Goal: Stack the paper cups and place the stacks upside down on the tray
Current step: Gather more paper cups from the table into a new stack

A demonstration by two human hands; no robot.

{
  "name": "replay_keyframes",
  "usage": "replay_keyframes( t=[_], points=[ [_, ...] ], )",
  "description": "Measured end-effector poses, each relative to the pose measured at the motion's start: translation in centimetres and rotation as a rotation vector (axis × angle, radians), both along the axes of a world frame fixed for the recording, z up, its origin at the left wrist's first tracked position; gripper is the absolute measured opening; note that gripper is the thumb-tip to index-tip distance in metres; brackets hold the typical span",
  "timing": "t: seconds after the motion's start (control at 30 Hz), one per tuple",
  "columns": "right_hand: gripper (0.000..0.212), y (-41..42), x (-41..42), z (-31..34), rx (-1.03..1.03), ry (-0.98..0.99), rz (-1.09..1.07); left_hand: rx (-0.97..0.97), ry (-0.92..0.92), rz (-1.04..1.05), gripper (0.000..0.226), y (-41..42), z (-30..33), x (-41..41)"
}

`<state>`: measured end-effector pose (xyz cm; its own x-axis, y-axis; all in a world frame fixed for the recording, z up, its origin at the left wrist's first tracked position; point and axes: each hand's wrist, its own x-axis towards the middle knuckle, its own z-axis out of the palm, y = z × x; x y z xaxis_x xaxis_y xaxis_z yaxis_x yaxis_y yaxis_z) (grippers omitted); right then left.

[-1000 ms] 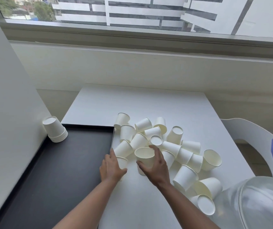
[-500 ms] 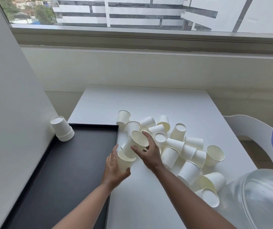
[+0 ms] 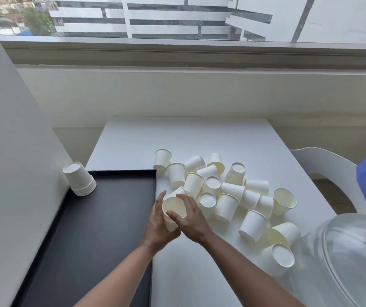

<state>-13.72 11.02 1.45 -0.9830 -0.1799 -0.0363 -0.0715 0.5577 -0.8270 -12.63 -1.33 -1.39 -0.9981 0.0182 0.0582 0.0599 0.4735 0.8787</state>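
— Where were the hands?

— At the desk's (image 3: 199, 138) left edge, beside the black tray (image 3: 84, 229). The left hand (image 3: 158, 224) curled round the side of a paper cup (image 3: 174, 207), mouth tilted up; the right hand (image 3: 192, 218) gripped the same cup, thumb over its rim. Whether a second cup was nested under it I could not tell.

— And the rest?

— A pile of loose cups (image 3: 228, 196) lay mid-desk, mostly on their sides. One upside-down stack (image 3: 80, 179) stood in the tray's far left corner. A clear dome lid (image 3: 343, 262) sat near the desk's near right corner.
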Motion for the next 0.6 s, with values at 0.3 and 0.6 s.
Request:
replay_keyframes(
  t=[0.3, 0.6],
  points=[
    [0.058, 0.9, -0.7, -0.7, 0.117, 0.033, -0.046, -0.001, -0.028, -0.036, 0.101, -1.0, -0.3, -0.7],
    [0.063, 5.7, -4.2, -1.7, 0.96, 0.151, 0.124, 0.058, -0.08, 0.063, 0.101, -2.6, 0.1, -1.9]
  ],
)
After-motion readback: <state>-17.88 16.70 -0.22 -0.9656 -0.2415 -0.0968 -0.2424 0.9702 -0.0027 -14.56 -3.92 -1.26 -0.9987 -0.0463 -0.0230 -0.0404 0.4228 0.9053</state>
